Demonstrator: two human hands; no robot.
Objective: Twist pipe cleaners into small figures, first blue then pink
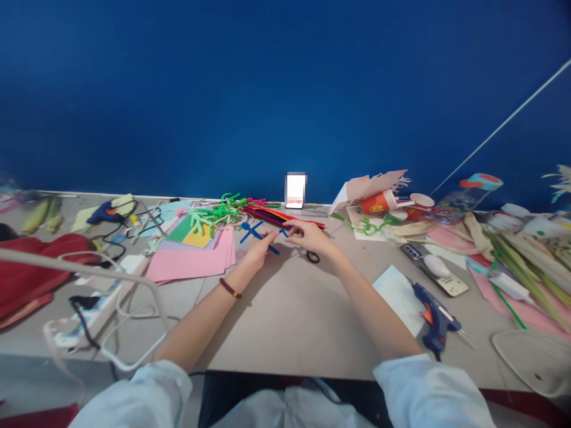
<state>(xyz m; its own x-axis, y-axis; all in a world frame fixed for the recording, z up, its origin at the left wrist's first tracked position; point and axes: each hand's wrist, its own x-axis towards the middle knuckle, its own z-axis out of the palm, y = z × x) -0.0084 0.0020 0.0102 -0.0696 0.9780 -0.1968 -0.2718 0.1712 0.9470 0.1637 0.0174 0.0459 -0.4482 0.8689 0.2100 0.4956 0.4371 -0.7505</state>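
Between the fingers of my left hand point(262, 249) is a blue pipe-cleaner figure point(250, 233) with crossed, limb-like pieces sticking out. My right hand point(307, 235) pinches a short, bent blue pipe cleaner point(282, 231) just to the right of the figure. Whether the two blue pieces touch, I cannot tell. Just below my right palm the dark handle loop of a pair of scissors point(313, 257) shows; the rest is hidden under the hand. Behind both hands lies a bundle of red, orange and purple pipe cleaners point(267, 213).
Green pipe-cleaner figures point(203, 220) lie on coloured paper point(190, 261) at left, near a power strip point(102, 303). A phone point(295, 190) stands against the blue wall. At right are a glue gun point(435, 318), a phone with a white case on it point(435, 270), paper cups point(379, 203) and corn husks point(526, 261).
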